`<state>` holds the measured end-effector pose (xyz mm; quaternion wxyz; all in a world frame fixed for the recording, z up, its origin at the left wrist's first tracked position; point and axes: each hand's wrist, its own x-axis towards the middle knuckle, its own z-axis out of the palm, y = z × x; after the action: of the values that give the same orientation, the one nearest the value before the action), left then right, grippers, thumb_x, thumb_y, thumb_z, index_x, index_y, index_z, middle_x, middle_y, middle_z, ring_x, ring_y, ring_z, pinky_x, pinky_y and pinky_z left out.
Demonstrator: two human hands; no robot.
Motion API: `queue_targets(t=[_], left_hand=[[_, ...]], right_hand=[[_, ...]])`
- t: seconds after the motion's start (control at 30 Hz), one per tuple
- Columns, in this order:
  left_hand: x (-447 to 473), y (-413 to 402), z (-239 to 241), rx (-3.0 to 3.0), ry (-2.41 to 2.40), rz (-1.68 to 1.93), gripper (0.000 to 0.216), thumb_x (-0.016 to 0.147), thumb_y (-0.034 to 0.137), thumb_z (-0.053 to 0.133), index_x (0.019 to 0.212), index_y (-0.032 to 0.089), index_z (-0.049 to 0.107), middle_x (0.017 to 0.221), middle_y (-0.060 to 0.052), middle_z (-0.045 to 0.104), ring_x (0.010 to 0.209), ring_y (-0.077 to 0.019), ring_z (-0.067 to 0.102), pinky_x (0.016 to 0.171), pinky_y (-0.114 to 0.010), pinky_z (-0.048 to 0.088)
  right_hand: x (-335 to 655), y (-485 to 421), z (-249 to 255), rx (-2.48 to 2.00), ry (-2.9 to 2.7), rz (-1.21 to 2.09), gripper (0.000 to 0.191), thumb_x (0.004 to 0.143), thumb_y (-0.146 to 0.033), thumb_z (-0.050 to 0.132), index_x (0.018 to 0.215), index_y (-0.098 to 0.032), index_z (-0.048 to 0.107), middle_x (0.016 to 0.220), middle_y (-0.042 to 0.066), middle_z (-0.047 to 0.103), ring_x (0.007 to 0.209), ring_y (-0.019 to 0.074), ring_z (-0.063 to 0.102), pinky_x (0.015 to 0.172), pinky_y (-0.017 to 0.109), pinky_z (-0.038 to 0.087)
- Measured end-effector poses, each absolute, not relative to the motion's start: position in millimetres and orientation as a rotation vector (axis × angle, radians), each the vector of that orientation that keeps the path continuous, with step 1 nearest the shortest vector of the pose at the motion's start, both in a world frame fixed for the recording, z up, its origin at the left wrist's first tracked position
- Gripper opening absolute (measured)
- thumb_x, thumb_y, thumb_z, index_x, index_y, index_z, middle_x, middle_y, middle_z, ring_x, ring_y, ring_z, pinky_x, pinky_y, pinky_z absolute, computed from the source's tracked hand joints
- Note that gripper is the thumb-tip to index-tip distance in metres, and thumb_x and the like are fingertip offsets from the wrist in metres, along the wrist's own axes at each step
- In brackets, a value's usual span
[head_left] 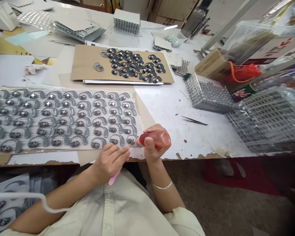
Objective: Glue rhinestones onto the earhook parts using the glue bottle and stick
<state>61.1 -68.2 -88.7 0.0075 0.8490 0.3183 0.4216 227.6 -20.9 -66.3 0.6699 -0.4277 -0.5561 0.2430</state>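
My left hand (110,160) is closed round a thin pink-handled tool (115,176), its tip pointing at the nearest grey ear-hook part (130,140) in the bottom right corner of a white sheet (64,119) covered with rows of such parts. My right hand (153,144) is wrapped round a small reddish squeeze bottle (159,138), its nozzle aimed left at the same spot. Both hands hover at the table's front edge.
A brown cardboard sheet (86,64) farther back carries a heap of dark ear-hook parts (135,65). Black tweezers (194,121) lie on the white tabletop to the right. Stacked clear blister trays (207,93) and bagged trays (267,119) fill the right side.
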Motion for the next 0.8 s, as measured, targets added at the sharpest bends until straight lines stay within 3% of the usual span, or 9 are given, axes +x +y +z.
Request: queue_targets(t=[0.8], left_hand=[[64.3,-68.2,-85.3,2.733,1.021,1.262,0.01,0.086,0.009,0.056,0.094,0.008,0.061,0.094,-0.014,0.071,0.067,-0.0177,0.057,0.062,-0.033,0.041]], right_hand=[[222.8,-19.6,-66.6,-1.036,-1.449,0.475,0.01,0.075,-0.029,0.067,0.071,-0.022,0.06,0.066,0.001,0.057,0.059,0.0164,0.057,0.055,0.035,0.049]])
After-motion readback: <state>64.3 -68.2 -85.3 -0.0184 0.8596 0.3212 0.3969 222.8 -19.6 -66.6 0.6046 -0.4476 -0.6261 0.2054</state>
